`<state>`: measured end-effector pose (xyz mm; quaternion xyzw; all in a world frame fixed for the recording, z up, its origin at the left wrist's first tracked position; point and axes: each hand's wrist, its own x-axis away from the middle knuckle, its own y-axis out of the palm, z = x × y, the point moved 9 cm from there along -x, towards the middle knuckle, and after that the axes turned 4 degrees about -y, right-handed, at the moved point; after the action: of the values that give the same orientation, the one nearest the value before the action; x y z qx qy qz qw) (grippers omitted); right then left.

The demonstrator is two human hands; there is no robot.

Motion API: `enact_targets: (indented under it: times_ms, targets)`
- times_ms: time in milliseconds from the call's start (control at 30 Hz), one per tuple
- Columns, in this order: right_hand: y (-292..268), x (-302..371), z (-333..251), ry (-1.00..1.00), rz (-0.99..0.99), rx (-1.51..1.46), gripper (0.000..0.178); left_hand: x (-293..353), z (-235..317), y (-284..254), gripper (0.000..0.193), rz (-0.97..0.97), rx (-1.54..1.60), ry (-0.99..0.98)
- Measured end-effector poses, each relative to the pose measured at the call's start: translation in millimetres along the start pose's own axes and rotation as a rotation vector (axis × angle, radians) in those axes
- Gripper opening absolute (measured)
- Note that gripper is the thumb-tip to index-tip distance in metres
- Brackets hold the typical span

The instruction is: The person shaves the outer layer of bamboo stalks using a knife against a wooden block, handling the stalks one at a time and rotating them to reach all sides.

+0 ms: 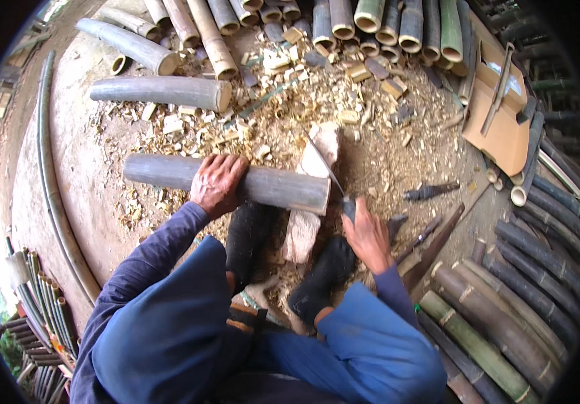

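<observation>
Well left of the left hand, a long bamboo pole lies on the ground. The left hand is half closed, its fingers curled over the upper side of a dark bamboo section, which reaches out to both sides of it. Right of that hand, the section's end rests across a pale block, with a knife slanting over it; whether blade meets bamboo I cannot tell. The right hand is closed around the knife's dark handle. Farther right and beyond it sits flattened cardboard.
</observation>
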<state>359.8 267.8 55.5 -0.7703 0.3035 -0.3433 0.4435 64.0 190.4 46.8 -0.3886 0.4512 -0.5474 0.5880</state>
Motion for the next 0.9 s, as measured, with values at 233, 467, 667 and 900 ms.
enact_targets:
  times_ms: [233,467,667,900]
  targets:
    - [-81.6,21.8,-63.8,-0.266,0.43,-0.384,0.033,1.7,-1.3,-4.3,0.067,-0.038,0.019,-0.046]
    - [-45.8,1.2,-46.4,-0.037,0.049,-0.112,0.031,0.5,-1.1,0.1,0.067,-0.003,0.021,-0.028]
    - [-49.3,9.5,-44.5,-0.169,0.278,-0.326,0.031,0.8,0.7,-3.4,0.064,0.027,0.02,-0.026]
    - [-67.8,-1.1,-62.7,-0.049,0.122,-0.286,0.036,8.8,-4.3,-8.5,0.063,0.015,0.017,-0.04]
